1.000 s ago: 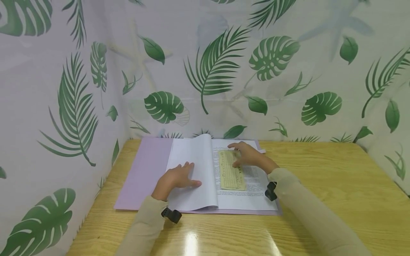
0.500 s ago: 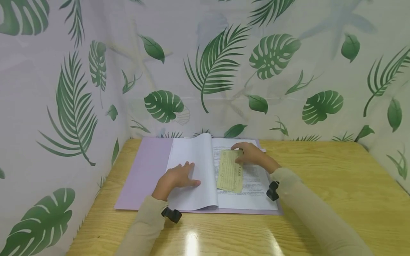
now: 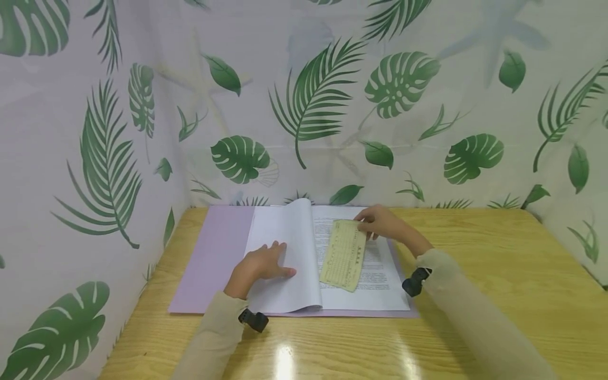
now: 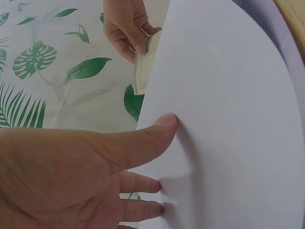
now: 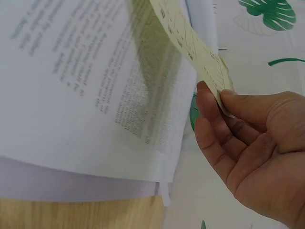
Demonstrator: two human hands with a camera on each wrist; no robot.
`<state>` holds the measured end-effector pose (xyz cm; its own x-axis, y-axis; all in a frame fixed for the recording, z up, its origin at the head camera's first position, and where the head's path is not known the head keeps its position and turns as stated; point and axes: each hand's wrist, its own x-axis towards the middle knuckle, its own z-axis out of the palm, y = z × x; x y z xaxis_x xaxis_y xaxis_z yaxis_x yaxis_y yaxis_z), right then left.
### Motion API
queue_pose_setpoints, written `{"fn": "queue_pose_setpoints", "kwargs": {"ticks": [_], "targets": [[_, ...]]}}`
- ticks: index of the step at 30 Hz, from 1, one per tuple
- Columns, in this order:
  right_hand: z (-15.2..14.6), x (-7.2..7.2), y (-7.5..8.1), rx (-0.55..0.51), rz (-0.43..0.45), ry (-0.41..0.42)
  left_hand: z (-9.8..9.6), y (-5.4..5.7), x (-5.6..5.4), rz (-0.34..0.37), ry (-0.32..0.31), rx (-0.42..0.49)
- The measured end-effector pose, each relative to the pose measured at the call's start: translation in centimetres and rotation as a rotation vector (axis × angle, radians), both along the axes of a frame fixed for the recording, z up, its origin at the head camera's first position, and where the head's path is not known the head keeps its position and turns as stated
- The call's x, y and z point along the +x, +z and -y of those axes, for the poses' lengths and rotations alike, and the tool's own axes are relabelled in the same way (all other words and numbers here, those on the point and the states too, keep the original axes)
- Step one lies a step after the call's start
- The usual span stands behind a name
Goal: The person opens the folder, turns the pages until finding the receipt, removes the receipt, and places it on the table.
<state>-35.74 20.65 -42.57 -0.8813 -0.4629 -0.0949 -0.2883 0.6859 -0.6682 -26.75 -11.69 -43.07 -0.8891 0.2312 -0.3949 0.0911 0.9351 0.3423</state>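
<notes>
A yellowish printed slip of paper (image 3: 343, 256) hangs tilted over the printed page (image 3: 380, 290) of an open document. My right hand (image 3: 383, 222) pinches the slip's top right corner between thumb and fingers, as the right wrist view shows with the slip (image 5: 190, 50) lifted off the page. On the turned-over white sheets (image 3: 299, 253), my left hand (image 3: 262, 264) rests with fingers spread. In the left wrist view its thumb and fingertips touch the white sheet (image 4: 238, 119), which curves up along the fold.
The sheets lie in a lilac folder (image 3: 214, 258), whose left cover is flat on the wooden table (image 3: 499, 274). A leaf-patterned cloth (image 3: 418, 121) rises behind and on the left. A small white tab (image 5: 165, 193) sticks out at the page edge.
My right hand has taken the slip's upper corner, lifted it and moved to the right. The slip has turned, its lower end swinging left. My left hand has stayed in place.
</notes>
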Motion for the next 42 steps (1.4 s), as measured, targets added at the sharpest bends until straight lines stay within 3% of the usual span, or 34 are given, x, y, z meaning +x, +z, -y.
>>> {"fn": "queue_pose_setpoints", "kwargs": {"ticks": [16, 23, 29, 42], "targets": [[-3.6, 2.6, 1.7, -0.276, 0.134, -0.071, 0.2, -0.2, -0.1, 0.003, -0.002, 0.018], [-5.3, 3.3, 1.2, -0.378, 0.143, -0.131, 0.2, -0.2, -0.1, -0.003, -0.009, 0.020], [-6.9, 3.9, 1.7, -0.457, 0.121, -0.181, 0.2, -0.1, -0.1, -0.009, -0.010, 0.013], [-11.8, 5.4, 1.3, -0.741, 0.102, -0.400, 0.0, -0.1, -0.1, -0.011, -0.006, 0.017]]}}
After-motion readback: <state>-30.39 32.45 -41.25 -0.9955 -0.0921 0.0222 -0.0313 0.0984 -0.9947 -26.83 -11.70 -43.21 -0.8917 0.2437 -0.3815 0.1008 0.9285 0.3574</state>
